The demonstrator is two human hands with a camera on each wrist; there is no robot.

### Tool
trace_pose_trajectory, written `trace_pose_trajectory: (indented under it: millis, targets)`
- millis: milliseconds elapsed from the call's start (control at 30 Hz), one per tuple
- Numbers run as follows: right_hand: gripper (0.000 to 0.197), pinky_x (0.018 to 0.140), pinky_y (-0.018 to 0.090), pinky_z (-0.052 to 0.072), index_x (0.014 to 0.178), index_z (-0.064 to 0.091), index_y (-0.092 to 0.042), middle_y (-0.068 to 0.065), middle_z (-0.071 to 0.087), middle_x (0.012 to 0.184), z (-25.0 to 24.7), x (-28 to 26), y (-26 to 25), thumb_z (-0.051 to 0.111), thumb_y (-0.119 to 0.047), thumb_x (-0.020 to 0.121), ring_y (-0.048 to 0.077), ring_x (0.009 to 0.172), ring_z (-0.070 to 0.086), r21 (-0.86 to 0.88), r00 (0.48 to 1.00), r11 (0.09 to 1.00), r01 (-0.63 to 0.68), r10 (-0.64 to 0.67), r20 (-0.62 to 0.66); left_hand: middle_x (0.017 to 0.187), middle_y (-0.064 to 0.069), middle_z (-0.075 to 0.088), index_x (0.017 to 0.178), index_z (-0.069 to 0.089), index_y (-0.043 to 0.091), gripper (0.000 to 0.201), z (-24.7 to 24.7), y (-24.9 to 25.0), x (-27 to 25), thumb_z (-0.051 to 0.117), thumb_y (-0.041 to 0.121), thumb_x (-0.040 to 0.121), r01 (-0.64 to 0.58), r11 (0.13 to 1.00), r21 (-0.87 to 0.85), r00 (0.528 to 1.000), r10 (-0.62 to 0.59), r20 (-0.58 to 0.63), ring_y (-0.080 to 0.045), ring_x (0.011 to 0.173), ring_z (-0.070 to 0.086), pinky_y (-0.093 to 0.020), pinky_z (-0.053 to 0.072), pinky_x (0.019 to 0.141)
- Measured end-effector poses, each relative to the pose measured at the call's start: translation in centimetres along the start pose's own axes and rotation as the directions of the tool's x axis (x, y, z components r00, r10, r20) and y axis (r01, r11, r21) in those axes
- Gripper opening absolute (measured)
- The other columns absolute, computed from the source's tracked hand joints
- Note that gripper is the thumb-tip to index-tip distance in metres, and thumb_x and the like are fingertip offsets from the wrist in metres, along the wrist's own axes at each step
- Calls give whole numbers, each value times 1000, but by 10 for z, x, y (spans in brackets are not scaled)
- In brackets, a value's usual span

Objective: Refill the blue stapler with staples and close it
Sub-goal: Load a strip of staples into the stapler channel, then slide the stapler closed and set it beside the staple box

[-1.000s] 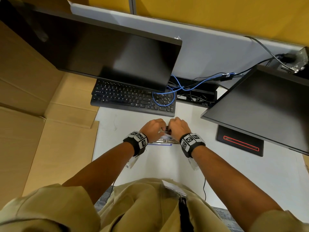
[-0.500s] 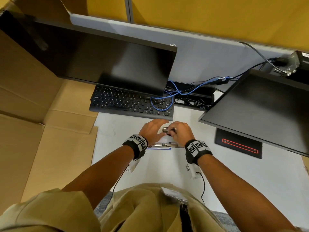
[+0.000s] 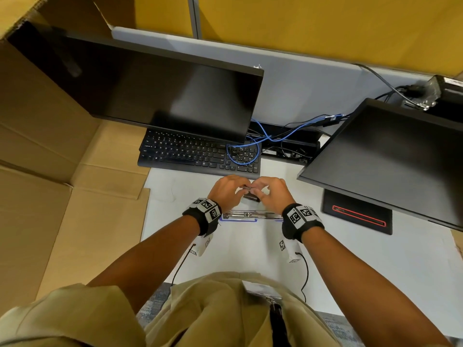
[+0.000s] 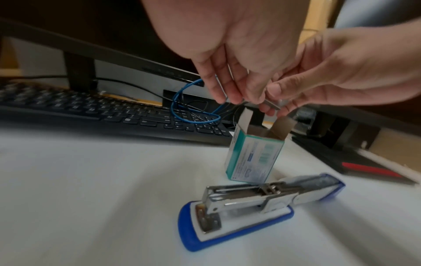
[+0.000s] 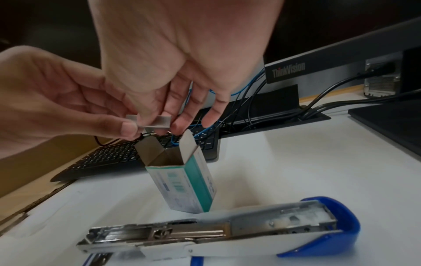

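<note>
The blue stapler (image 4: 262,198) lies opened flat on the white desk, its metal staple channel facing up (image 5: 205,232); in the head view it sits just below my wrists (image 3: 250,216). Behind it stands a teal staple box (image 4: 255,154) with its top flaps open (image 5: 182,180). Above the box, my left hand (image 3: 238,190) and right hand (image 3: 260,194) both pinch a short silver staple strip (image 5: 154,122) by its ends (image 4: 262,103). In the head view the strip (image 3: 246,188) shows as a sliver between the fingertips.
A black keyboard (image 3: 200,156) lies just beyond the hands, under a dark monitor (image 3: 150,91). A second monitor (image 3: 390,156) on a black base (image 3: 358,216) stands to the right. Blue and black cables (image 3: 270,139) run behind. Flattened cardboard (image 3: 62,196) covers the left.
Both hands have moved a little away from the stapler toward the keyboard. The staple strip is now held between them, clear above the open box.
</note>
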State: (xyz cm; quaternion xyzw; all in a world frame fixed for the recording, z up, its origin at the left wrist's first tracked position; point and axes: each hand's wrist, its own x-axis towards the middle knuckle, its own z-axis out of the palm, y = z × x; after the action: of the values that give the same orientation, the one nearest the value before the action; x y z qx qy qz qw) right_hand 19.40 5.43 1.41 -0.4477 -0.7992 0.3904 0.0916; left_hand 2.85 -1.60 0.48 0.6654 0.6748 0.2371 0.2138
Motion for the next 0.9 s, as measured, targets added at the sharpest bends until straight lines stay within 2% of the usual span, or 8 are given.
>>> trace_pose_trajectory:
  millis: [67, 133, 200, 300, 467, 633, 800, 900]
  targets:
    - [25, 71, 18, 44, 104, 69, -19, -4, 68, 88, 0, -2, -5, 76, -20, 80, 10, 81, 59, 4, 1000, 1000, 21, -21, 13, 97, -7, 75, 108, 68, 13, 21, -4, -1, -5, 64, 16, 87, 38, 996, -84, 999, -39, -9, -22, 85, 67, -37, 58, 80]
    - [27, 67, 19, 46, 104, 68, -19, -2, 67, 86, 4, -2, -8, 78, -18, 79, 13, 77, 61, -20, 998, 998, 54, -54, 30, 95, -9, 74, 107, 68, 11, 20, -7, -5, -13, 62, 16, 89, 49, 992, -120, 999, -49, 9, -22, 82, 66, -38, 58, 78]
    - [17, 67, 26, 53, 97, 69, -20, -1, 69, 81, 10, -3, -9, 75, -18, 81, 16, 72, 63, -56, 996, 995, 80, -77, 49, 97, -8, 74, 108, 68, 10, 20, -10, -11, -21, 59, 19, 91, 60, 992, -112, 998, -56, 43, -22, 82, 66, -39, 58, 79]
    - [11, 67, 27, 56, 90, 70, -21, -4, 67, 75, 21, -8, -11, 75, -19, 81, 13, 67, 63, -60, 994, 995, 85, -80, 81, 100, -8, 74, 112, 67, 11, 25, -13, -20, -34, 57, 24, 93, 70, 997, -42, 993, -65, 103, -22, 84, 66, -38, 57, 80]
    - [17, 73, 31, 57, 94, 71, -15, 5, 70, 89, 40, -20, -12, 79, -18, 78, 19, 76, 65, -41, 986, 996, 83, -76, 150, 106, -5, 74, 113, 67, 16, 26, -11, -30, -55, 55, 27, 93, 77, 995, 66, 980, -88, 177, -23, 91, 66, -35, 54, 82]
    - [10, 73, 34, 56, 94, 68, -24, 0, 72, 88, 61, -30, -6, 67, -22, 85, 22, 79, 65, -192, 989, 980, 59, -30, 147, 116, -2, 69, 109, 67, 19, 23, 0, -34, -60, 55, 30, 92, 99, 981, 168, 960, -139, 242, -24, 103, 62, -38, 53, 85]
    - [10, 73, 33, 56, 95, 69, -21, 4, 73, 93, 75, -30, -3, 65, -20, 85, 24, 81, 66, -322, 995, 946, 38, -6, 100, 114, -8, 67, 110, 64, 12, 24, 19, -34, -58, 52, 23, 93, 103, 962, 254, 943, -175, 281, -30, 101, 62, -40, 51, 80]
    - [9, 73, 35, 57, 94, 68, -20, 5, 71, 93, 81, -28, 0, 65, -18, 85, 25, 82, 66, -357, 996, 934, 29, 2, 86, 106, -10, 67, 105, 62, 11, 18, 30, -37, -58, 51, 17, 93, 110, 953, 284, 948, -186, 258, -33, 92, 64, -38, 51, 73]
